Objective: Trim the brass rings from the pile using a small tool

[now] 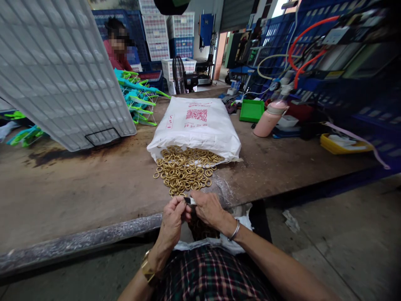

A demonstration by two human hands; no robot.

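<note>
At the table's front edge my two hands meet, fingers closed. My left hand (pixel 173 213) pinches the black end of a small black and white piece (pixel 189 200), whose kind I cannot make out. Its white end lies at the fingers of my right hand (pixel 208 209), which are curled against it. Just beyond my fingers is a pile of brass-coloured rings (pixel 184 173), spilling from the mouth of a white woven sack (pixel 200 125) with red print. Below my hands an open white bag (pixel 246 217) sits at my lap, its contents dark and partly hidden by my hands.
A large white ribbed crate (pixel 72 75) stands tilted at left, beside teal and green plastic pieces (pixel 138 98). A co-worker (pixel 115 46) is behind it. On the right are a green tray (pixel 252 110), a pink bottle (pixel 269 119) and a yellow tray (pixel 341 144).
</note>
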